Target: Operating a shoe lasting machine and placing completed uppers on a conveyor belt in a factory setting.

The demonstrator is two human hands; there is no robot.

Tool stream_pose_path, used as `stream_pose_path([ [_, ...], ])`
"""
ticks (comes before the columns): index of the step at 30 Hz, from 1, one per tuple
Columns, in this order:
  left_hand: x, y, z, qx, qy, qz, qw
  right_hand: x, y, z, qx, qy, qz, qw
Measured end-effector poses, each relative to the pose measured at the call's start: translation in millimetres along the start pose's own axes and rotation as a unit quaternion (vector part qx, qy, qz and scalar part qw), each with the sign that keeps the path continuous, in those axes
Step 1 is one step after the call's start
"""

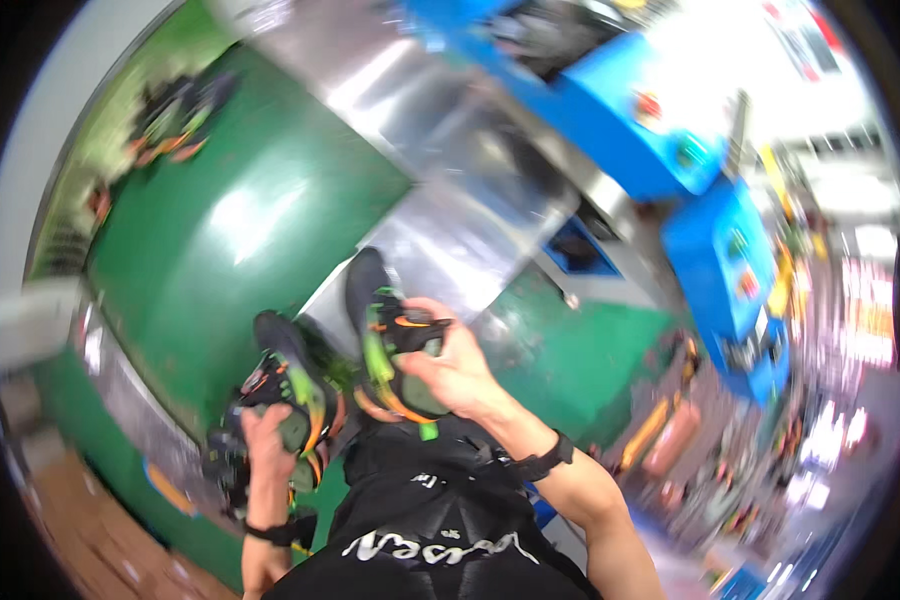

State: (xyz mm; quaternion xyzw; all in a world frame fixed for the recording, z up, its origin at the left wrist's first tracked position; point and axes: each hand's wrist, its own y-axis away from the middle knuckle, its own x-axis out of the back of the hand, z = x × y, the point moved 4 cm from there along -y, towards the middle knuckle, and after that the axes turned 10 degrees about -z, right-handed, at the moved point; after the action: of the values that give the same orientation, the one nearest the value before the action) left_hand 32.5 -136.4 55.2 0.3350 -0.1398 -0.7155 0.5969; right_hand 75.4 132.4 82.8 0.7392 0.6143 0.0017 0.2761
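Observation:
My right hand (455, 365) is closed around a black sneaker (368, 280) with bright green and orange trim, held upright in front of my body with its dark end pointing away from me. On the left, my left hand (268, 435) grips a similar sneaker (288, 345). More black, green and orange footwear (225, 460) bunches around that hand, and blur hides how many pieces it holds. Both wrists wear black bands. The two held sneakers are close together, and whether they touch is unclear.
A green surface (260, 210) meets shiny metal sheets (440, 250) ahead. To the right stands a blue machine (620, 120) with red and green buttons. More dark shoes (180, 115) lie far left. Brown cartons (90, 520) are at lower left; blurred, colourful items crowd the right.

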Motion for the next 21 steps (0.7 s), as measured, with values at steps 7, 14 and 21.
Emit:
stream_pose_path([
  [7,-148.3,9.2,42.8,-0.088,-0.246,-0.437,0.861,18.2,186.0,-60.2,0.259,0.092,0.193,0.942],
  [14,-270.0,205.9,-43.2,0.276,-0.173,-0.757,0.566,-85.7,498.3,39.7,0.37,-0.03,0.505,0.779],
  [21,-240.4,405.9,-187.4,0.413,-0.307,-0.819,0.254,-258.6,648.9,228.0,-0.003,-0.112,0.933,0.342],
])
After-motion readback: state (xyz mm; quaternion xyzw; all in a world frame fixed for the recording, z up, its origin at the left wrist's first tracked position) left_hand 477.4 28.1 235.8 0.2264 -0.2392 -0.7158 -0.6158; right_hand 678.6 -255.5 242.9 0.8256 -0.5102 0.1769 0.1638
